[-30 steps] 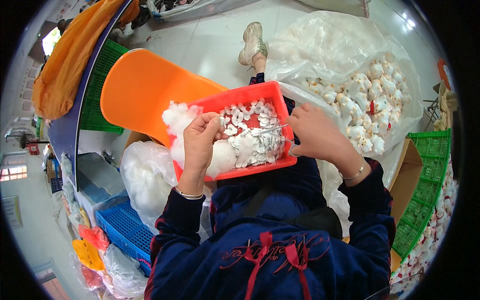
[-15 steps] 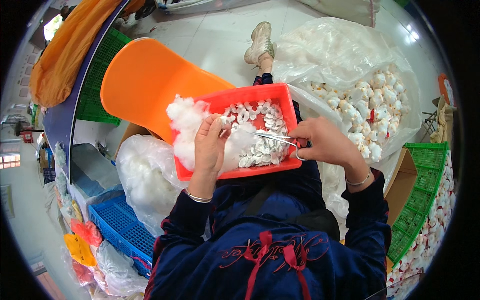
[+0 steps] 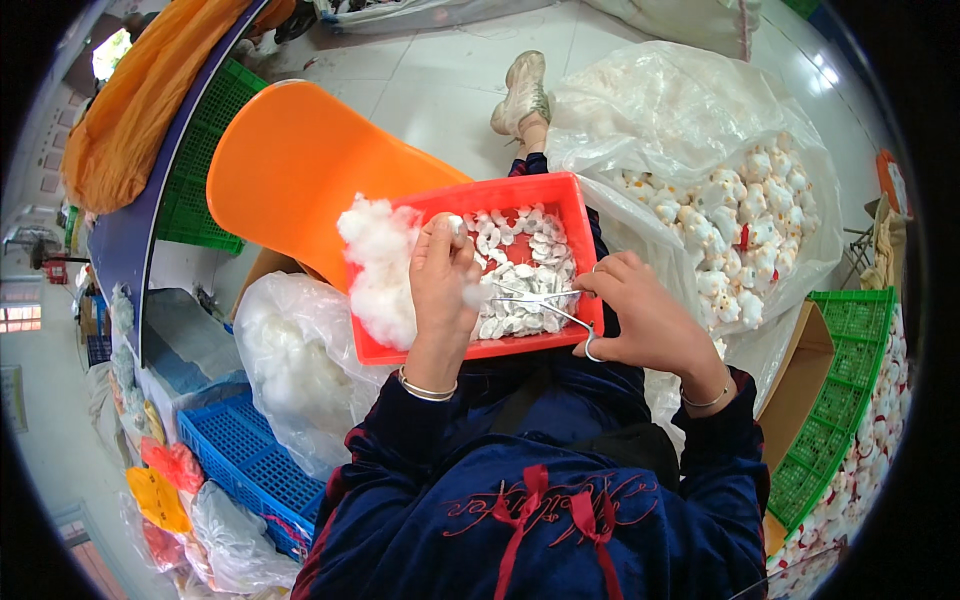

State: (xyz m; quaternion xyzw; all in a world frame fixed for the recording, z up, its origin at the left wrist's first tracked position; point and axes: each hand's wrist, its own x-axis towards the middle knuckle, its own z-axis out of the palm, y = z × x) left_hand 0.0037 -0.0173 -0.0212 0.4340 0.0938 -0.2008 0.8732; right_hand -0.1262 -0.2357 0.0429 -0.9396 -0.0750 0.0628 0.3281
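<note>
A red tray point(image 3: 484, 350) rests across my lap, with fluffy white stuffing point(image 3: 380, 265) heaped at its left and many small white fabric pieces point(image 3: 540, 255) at its right. Above the stuffing, my left hand point(image 3: 440, 285) pinches a small white fabric piece point(image 3: 458, 224) between thumb and fingertips. My right hand point(image 3: 645, 312) has its thumb and fingers in the rings of silver scissor-handled forceps point(image 3: 545, 300). Their handles are spread and the thin jaws are parted, pointing left toward my left hand. A wisp of stuffing point(image 3: 474, 295) shows near the jaw tips.
An orange chair point(image 3: 300, 170) stands beyond the tray at left. To the right, a clear plastic bag point(image 3: 660, 100) holds stuffed white toy parts point(image 3: 735, 220). A blue crate point(image 3: 240, 450) and a bag of stuffing point(image 3: 300, 370) sit at left; a green crate point(image 3: 840, 400) is at right.
My left hand has moved slightly right with the fabric piece. The forceps have opened wider, and my right hand's fingers have spread and lowered a little.
</note>
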